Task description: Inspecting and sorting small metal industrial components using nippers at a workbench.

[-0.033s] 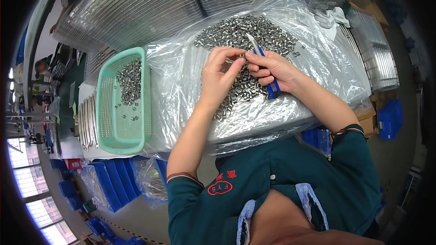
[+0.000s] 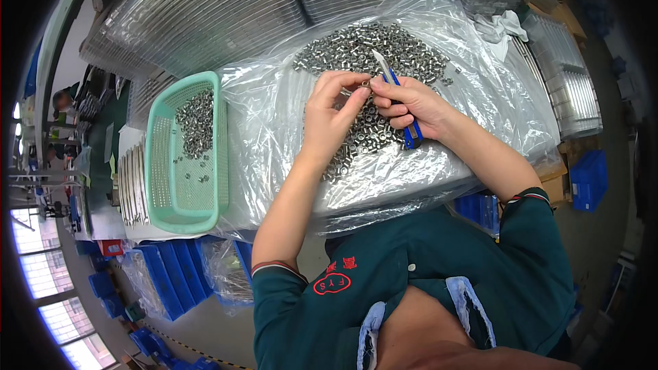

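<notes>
Over a heap of small metal bushings (image 2: 373, 44) on clear plastic sheeting, my two hands meet fingertip to fingertip. My left hand (image 2: 327, 113) is closed in a pinch on one small metal bushing (image 2: 366, 85). My right hand (image 2: 428, 108) is wrapped round a blue utility knife (image 2: 412, 134). Its bare blade points up and away from me, past the thumb. The right thumb and forefinger also come together at the pinched bushing; whether they grip it too is hard to see. Part of the knife handle is hidden by the fingers.
Left of the heap stands a pale green plastic basket (image 2: 223, 164) with more bushings inside. Stacked clear plastic trays (image 2: 205, 20) line the far side, and more trays (image 2: 565, 68) stand at right. A white cloth (image 2: 504, 25) lies back right. Blue bins (image 2: 175, 277) sit below the table.
</notes>
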